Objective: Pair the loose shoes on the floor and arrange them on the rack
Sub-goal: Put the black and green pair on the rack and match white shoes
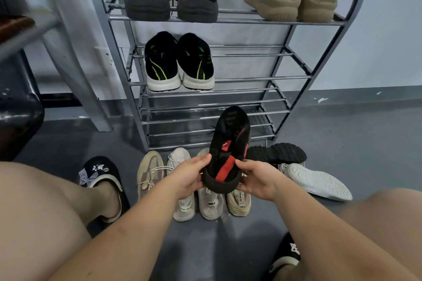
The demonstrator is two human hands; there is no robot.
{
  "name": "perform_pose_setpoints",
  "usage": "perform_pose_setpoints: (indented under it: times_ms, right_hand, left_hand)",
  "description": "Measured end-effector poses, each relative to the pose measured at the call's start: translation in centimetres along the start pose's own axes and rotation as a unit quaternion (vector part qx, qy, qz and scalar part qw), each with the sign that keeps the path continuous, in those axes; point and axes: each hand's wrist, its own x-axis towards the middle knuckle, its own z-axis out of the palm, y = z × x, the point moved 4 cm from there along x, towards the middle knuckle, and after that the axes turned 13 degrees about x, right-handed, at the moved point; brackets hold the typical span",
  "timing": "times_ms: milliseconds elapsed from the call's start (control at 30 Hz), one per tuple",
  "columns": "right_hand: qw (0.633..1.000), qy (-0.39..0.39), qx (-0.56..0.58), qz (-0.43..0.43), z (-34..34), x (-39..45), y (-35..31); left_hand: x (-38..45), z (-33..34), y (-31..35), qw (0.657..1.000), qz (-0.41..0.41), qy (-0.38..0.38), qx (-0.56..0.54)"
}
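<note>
I hold a black shoe with red stripes (pixel 229 143) by its heel, toe pointing at the rack. My left hand (pixel 190 175) grips its left side and my right hand (pixel 257 177) its right side, above the loose shoes. On the floor below lie a beige shoe (pixel 149 170), cream shoes (pixel 182 203) (pixel 210 204) (pixel 238 204), a black shoe on its side (pixel 277 153) and a white shoe showing its sole (pixel 318 181). The grey metal rack (pixel 242 80) carries a black pair (pixel 171 0) and a tan pair (pixel 290 1) on top, and a black-and-green pair (pixel 179 63) below.
The rack's two lowest shelves (pixel 205 118) are bare bars. My knees fill both lower corners, with a black slipper on my left foot (pixel 102 180) and another on my right foot (pixel 285 255). A grey frame leg (pixel 75 64) and dark furniture (pixel 16 116) stand left.
</note>
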Motion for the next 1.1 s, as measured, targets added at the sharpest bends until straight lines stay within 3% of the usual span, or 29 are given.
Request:
perform_pose_setpoints:
  times_ms: [267, 633, 1100]
  right_hand:
    - [0.999, 0.034, -0.019, -0.007, -0.4, -0.2, -0.3]
    - [0.997, 0.057, -0.042, -0.013, -1.3, -0.3, 0.1]
    - [0.99, 0.08, -0.075, 0.085, -3.7, 2.0, 2.3]
  left_hand:
    - [-0.1, 0.6, 0.3, 0.999, 0.016, -0.013, -0.049]
    - [0.2, 0.6, -0.4, 0.999, -0.001, -0.036, -0.012]
    - [2.1, -0.2, -4.4, 0.991, -0.127, -0.026, 0.024]
